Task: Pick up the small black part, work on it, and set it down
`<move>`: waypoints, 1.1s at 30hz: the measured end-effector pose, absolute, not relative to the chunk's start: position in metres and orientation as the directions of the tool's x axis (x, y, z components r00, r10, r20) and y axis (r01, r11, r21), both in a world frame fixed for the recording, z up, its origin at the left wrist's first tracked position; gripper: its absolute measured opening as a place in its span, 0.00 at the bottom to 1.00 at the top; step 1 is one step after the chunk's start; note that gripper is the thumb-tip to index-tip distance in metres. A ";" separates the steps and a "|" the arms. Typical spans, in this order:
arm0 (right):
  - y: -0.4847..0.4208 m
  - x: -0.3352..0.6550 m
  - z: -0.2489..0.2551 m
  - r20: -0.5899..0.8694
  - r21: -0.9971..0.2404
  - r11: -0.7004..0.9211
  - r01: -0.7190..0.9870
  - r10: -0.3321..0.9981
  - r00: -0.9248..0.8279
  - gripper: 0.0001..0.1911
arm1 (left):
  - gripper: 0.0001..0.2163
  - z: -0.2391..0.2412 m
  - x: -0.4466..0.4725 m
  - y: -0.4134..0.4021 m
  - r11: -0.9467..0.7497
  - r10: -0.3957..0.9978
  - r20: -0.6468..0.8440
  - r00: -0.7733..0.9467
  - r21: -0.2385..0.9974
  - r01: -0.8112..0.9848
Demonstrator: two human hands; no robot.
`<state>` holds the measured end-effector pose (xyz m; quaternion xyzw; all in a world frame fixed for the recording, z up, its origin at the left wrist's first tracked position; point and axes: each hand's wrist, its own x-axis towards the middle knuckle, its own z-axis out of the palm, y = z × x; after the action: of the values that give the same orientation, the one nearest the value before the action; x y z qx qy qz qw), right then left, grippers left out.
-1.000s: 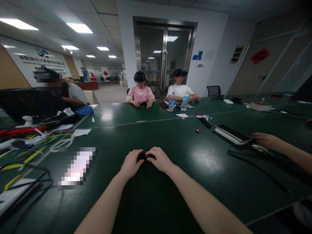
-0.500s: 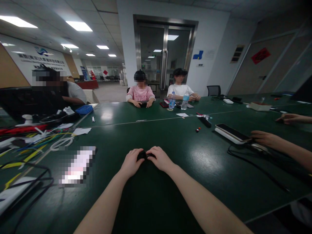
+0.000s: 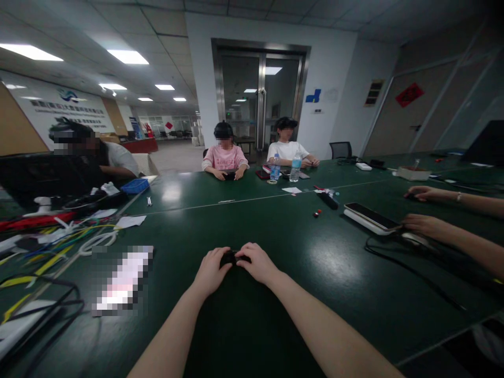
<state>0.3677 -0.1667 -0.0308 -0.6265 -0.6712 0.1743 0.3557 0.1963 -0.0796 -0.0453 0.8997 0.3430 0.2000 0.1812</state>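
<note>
On the smooth, faintly glossy dark green table (image 3: 323, 262), close to its near edge, the left hand (image 3: 211, 270) and the right hand (image 3: 259, 262) meet around a small black object (image 3: 229, 257), rounded and matte, whose exact form is too dim to tell; the fingers (image 3: 220, 254) of both hands curl in tight, pinching it from either side, with both bare forearms stretching back toward the camera. Left of the hands lies a flat pale rectangular item blurred into blocks (image 3: 122, 281), and beyond it a tangle of thin yellow, blue and black wires (image 3: 47, 244) beside a coil of white cord (image 3: 96, 242). Further back sits a shallow blue plastic tray (image 3: 134, 186). To the right, a slim black phone resting on a white slab-shaped case (image 3: 370, 218) lies near a co-worker's hand (image 3: 419, 224), which rests by a looping black cable (image 3: 409, 268). Mid-table are a small red-and-black part (image 3: 316, 213) and a stubby black cylinder (image 3: 327, 200). Across the table, two clear plastic water bottles (image 3: 285, 168) stand upright before two seated people
</note>
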 end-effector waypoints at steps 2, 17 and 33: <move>-0.168 0.367 -0.030 0.259 -0.677 0.144 0.722 0.965 0.051 0.11 | 0.18 -0.046 0.196 -0.079 -0.707 0.684 0.251 0.685 0.462 0.536; -0.147 0.407 -0.056 -0.053 -0.925 0.108 -0.365 0.913 0.404 0.14 | 0.21 -0.039 0.195 -0.081 -0.642 0.728 0.162 0.666 0.499 0.581; -0.154 0.405 -0.050 -0.061 -0.917 0.093 -0.389 0.928 0.367 0.11 | 0.19 -0.043 0.196 -0.079 -0.666 0.711 0.206 0.672 0.501 0.552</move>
<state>0.4046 -0.1538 -0.0495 -0.4685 -0.2880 0.4835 0.6810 0.1958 -0.0785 -0.0427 0.8915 0.3543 0.1961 0.2032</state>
